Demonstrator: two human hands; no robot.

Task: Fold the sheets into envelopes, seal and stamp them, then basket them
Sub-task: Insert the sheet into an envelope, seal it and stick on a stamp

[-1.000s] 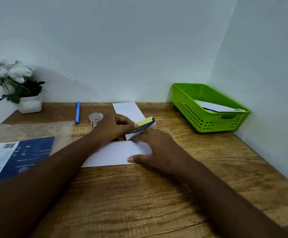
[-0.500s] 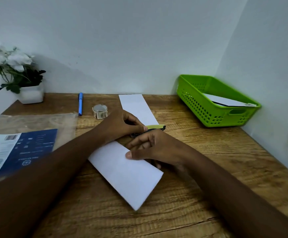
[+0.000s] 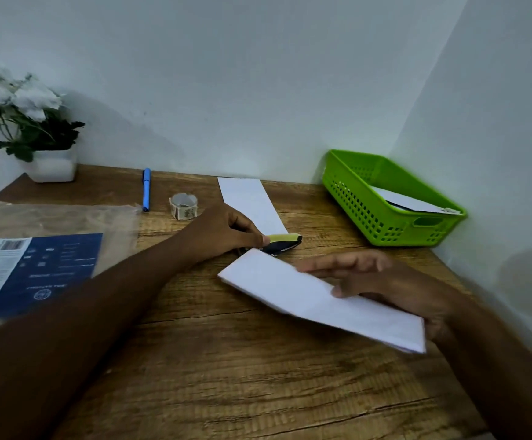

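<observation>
My right hand (image 3: 385, 281) holds a folded white sheet (image 3: 315, 300), thumb on top and fingers behind it, lifted and slanting toward the lower right. My left hand (image 3: 223, 233) grips a black glue stick with a yellow-green label (image 3: 282, 242) lying near the sheet's upper corner. A second folded white sheet (image 3: 252, 201) lies flat further back on the wooden desk (image 3: 226, 376). A roll of stamps (image 3: 183, 206) stands behind my left hand. The green basket (image 3: 369, 211) at the right back holds a white envelope (image 3: 407, 201).
A blue pen (image 3: 146, 193) lies at the back. A clear plastic bag with a blue printed sheet (image 3: 36, 265) lies on the left. A white pot of white flowers (image 3: 45, 147) fills the back left corner. Walls close the back and right.
My right hand has lifted the folded sheet off the desk and swung it rightward. My left hand stays on the glue stick.
</observation>
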